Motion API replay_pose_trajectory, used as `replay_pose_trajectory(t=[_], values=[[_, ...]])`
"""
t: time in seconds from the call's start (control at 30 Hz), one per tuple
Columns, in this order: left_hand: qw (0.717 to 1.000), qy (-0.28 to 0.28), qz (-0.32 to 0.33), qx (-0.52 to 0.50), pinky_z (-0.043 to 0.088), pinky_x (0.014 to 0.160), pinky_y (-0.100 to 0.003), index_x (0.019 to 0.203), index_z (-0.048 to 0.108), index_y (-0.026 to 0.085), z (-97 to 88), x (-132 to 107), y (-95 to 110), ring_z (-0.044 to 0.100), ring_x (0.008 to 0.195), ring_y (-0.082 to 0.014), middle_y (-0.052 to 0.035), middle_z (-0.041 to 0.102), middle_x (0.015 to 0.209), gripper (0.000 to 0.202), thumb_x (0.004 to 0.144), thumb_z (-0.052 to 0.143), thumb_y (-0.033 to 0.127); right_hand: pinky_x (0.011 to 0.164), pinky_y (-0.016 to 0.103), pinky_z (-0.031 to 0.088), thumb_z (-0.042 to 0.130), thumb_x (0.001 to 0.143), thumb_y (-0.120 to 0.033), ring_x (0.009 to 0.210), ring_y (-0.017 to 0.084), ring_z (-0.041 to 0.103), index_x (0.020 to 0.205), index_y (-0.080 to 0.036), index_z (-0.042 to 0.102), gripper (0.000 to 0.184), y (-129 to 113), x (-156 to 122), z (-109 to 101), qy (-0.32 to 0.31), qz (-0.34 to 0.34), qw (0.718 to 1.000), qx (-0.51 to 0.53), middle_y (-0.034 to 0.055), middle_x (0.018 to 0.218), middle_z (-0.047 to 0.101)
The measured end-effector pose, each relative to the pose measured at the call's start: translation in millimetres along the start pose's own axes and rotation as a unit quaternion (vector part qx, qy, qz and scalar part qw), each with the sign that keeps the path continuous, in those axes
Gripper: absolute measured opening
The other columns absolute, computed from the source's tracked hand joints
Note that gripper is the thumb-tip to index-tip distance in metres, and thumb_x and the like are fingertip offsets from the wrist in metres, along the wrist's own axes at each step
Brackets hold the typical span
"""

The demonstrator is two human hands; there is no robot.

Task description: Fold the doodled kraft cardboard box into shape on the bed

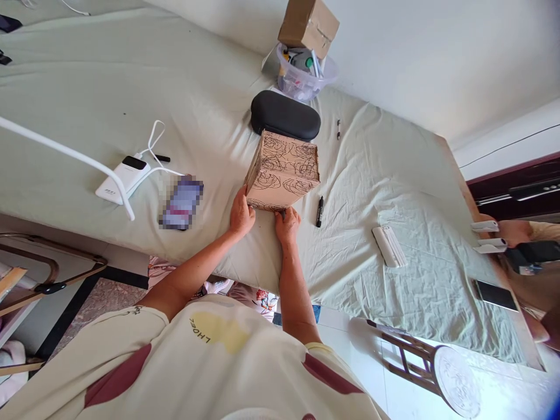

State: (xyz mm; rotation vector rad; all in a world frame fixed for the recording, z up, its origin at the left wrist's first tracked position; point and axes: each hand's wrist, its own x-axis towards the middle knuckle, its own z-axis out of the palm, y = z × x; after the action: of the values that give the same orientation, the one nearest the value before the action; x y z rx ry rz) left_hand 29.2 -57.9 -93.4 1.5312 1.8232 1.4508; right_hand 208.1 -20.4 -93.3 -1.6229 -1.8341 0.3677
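A cardboard box covered in black scribbles stands on the pale green sheet near the front edge. My left hand grips its near left corner, fingers curled against the side. My right hand is closed at the bottom near edge of the box, with something small and dark between thumb and fingers that I cannot make out. A black marker lies on the sheet just right of the box.
Behind the box lies a black oval case, then a clear tub of items with a plain carton on it. Left: white power bank with cable, a phone. Right: a white flat object, a stool, another person's hand.
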Motion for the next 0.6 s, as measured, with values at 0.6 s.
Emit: replay_pose_trajectory(t=[0.6], values=[[0.998, 0.056, 0.01, 0.011, 0.052, 0.122, -0.045, 0.155, 0.039, 0.017, -2.9, 1, -3, 0.06, 0.145, -0.0289, -0.0204, 0.061, 0.154, 0.068, 0.089, 0.057, 0.013, 0.111, 0.053, 0.046, 0.064, 0.08, -0.037, 0.116, 0.031, 0.064, 0.124, -0.02, 0.065, 0.047, -12, 1, -7, -0.013, 0.022, 0.998, 0.057, 0.0117, 0.113, 0.075]])
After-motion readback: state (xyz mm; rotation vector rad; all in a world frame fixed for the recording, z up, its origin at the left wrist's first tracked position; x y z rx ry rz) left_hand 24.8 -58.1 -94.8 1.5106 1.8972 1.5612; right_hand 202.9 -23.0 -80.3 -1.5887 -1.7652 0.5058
